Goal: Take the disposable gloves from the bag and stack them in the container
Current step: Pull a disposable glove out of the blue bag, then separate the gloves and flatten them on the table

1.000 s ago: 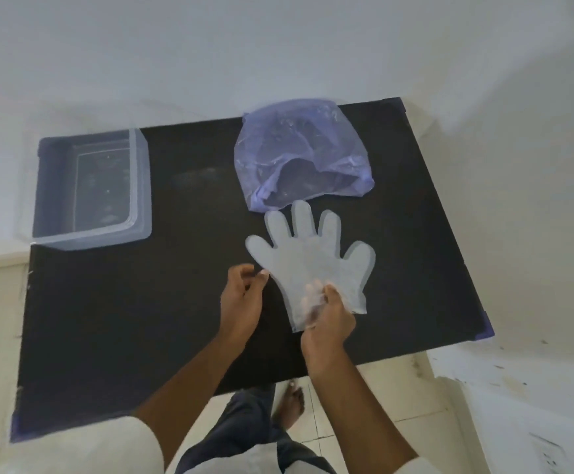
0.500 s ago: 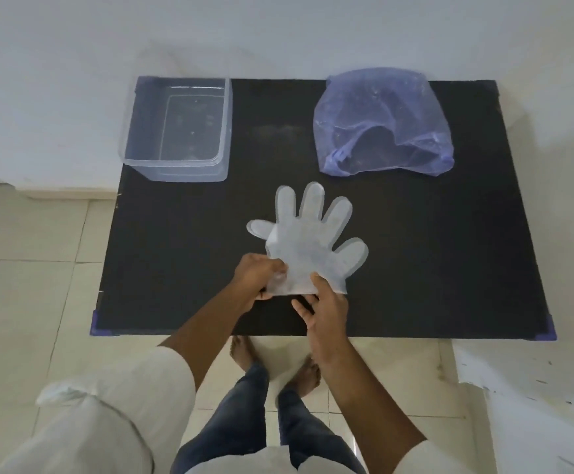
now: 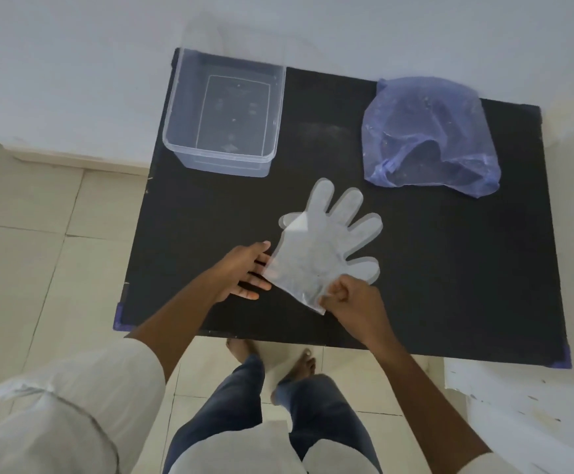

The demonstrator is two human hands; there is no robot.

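A clear disposable glove (image 3: 323, 248) is spread out above the black table (image 3: 449, 268), fingers pointing away from me. My right hand (image 3: 350, 299) pinches its cuff at the near corner. My left hand (image 3: 244, 271) has its fingers spread and extended, their tips slipped under the glove's left edge. The clear plastic container (image 3: 224, 111) stands at the table's far left corner with nothing visible inside. The blue-tinted plastic bag (image 3: 429, 135) lies at the far right, its mouth facing me.
The table sits against a white wall, with tiled floor to the left. A white surface (image 3: 525, 405) lies at the near right. My legs and bare feet stand at the table's front edge.
My left hand has let go of the cuff and opened flat beside the glove. The right hand has closed on the cuff. The view has shifted, so the table appears further right.
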